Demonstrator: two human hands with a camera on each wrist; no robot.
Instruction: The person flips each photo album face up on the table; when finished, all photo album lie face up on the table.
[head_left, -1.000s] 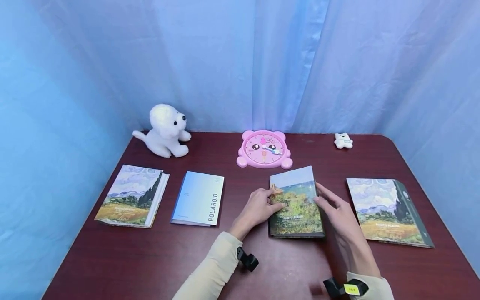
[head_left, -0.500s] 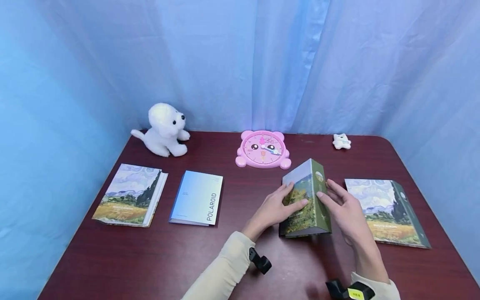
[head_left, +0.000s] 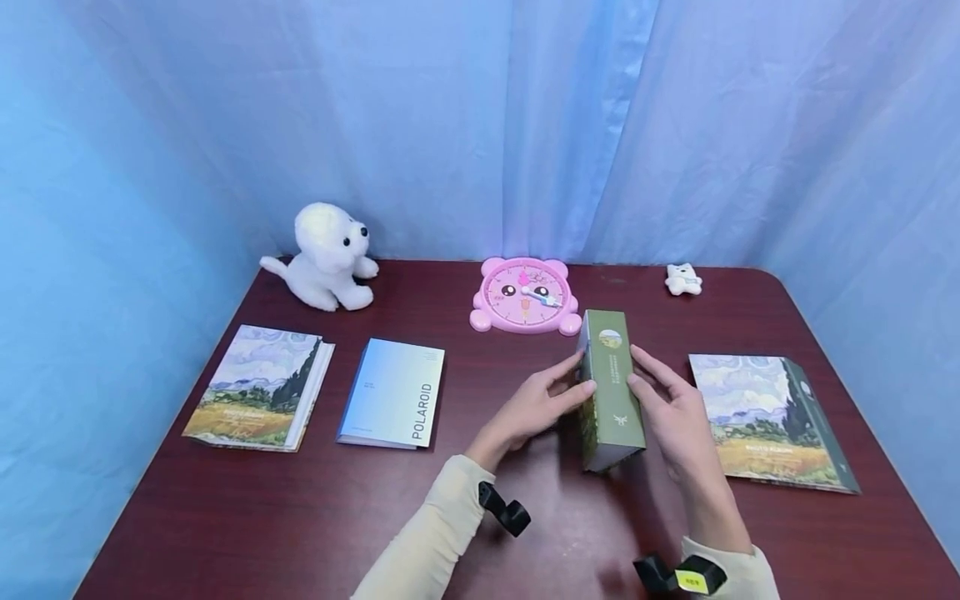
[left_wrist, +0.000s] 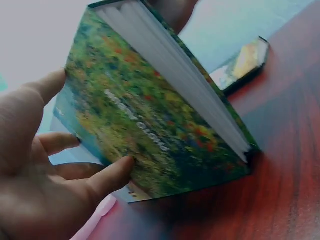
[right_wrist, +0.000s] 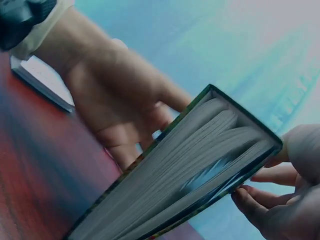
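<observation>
Between my two hands a photo album (head_left: 615, 392) stands on edge, its green spine turned up toward the head camera. My left hand (head_left: 525, 408) holds it from the left, thumb near the spine's edge and fingers on the painted front cover. From the other side my right hand (head_left: 682, 425) holds the back cover, thumb by the spine. In the left wrist view the flowery cover (left_wrist: 150, 115) shows its "PHOTO ALBUM" lettering. White page edges (right_wrist: 175, 170) fan slightly between the covers in the right wrist view.
Flat on the dark red table lie a landscape photo album (head_left: 772, 417) at right, a blue POLAROID album (head_left: 393, 396) and another landscape album (head_left: 255, 387) at left. Behind are a white plush dog (head_left: 326, 258), a pink toy clock (head_left: 525, 296) and a small white bear (head_left: 683, 280).
The photo album has turned from its front cover facing up to its spine facing up. Both hands have stayed on it, with the left fingers shifting along the cover.
</observation>
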